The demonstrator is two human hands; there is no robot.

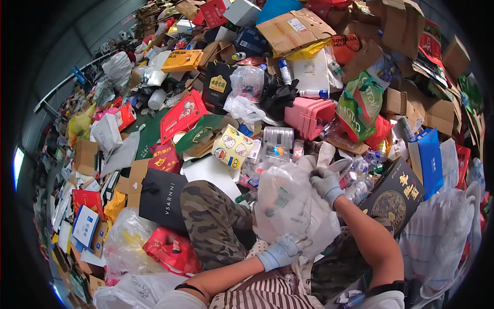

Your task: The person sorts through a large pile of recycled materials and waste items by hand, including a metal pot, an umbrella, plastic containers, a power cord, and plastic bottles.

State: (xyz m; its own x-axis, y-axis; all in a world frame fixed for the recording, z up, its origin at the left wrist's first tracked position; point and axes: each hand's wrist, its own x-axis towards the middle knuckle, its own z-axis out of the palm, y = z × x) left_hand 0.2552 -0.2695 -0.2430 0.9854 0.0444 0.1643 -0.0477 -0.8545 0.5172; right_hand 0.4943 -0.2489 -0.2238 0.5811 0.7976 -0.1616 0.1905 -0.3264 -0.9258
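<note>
A crumpled white translucent plastic bag (288, 203) with faint green print is spread in front of my lap. My right hand (328, 185), in a grey-white glove, is closed on the bag's upper right edge, beside a greyish strip standing up there. At the bag's lower edge lies my left hand (282, 252), also gloved, its fingers stretched out against the plastic. Clear plastic bottles (360, 189) lie just right of my right hand. Beyond the bag sit a clear plastic container (275, 153) and a yellow cartoon-print box (232, 146).
Mixed refuse surrounds me. A black paper bag (162, 200) and a red bag (172, 251) lie left of my camouflage-clad leg. Pink plastic bins (310, 117) and a green bag (360, 106) lie ahead. To the right are a black box (395, 194) and a large white bag (437, 237).
</note>
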